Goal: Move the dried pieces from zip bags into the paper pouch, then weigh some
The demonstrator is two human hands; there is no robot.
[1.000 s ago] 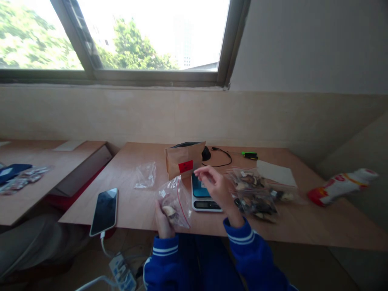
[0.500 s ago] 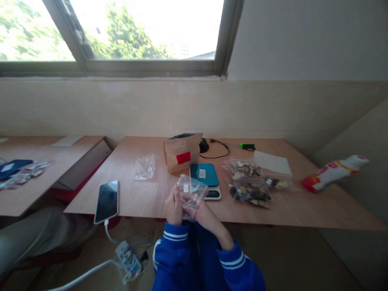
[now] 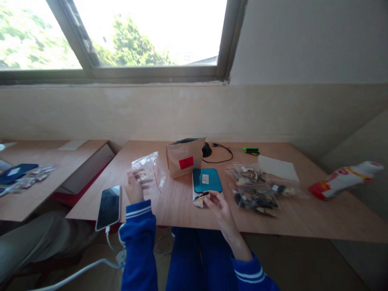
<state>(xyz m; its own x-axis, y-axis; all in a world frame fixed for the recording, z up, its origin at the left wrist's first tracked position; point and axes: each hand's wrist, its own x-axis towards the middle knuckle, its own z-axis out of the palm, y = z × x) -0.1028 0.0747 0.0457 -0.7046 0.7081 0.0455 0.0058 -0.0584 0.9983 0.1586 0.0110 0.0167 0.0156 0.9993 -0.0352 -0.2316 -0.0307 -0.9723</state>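
Pinched in the fingers of my right hand (image 3: 221, 208) are pale-brown, dark-edged dried mushroom slices (image 3: 201, 199), held over the front of the digital scale (image 3: 195, 186) with its blue-green plate and white label. To the left, my left hand (image 3: 135, 188) has its fingers spread at a clear zip bag (image 3: 154, 171) with a red strip; whether they still touch it I cannot tell. A brown paper pouch (image 3: 174, 155) with a red label stands open-topped behind the scale. Right of the scale lie clear zip bags of dried mushroom slices (image 3: 253, 194).
A phone (image 3: 108, 208) on a white cable lies at the table's left front edge. At the back are a black cable (image 3: 226, 160) and a green-and-black tool (image 3: 251, 150). White paper (image 3: 279, 169) and a red-and-white bottle (image 3: 342, 180) are to the right. Another person's leg (image 3: 45, 238) shows at left.
My hands have moved apart. The clear bag held between them is now at the left by my left hand, and dried mushroom slices show in my right hand over the scale.
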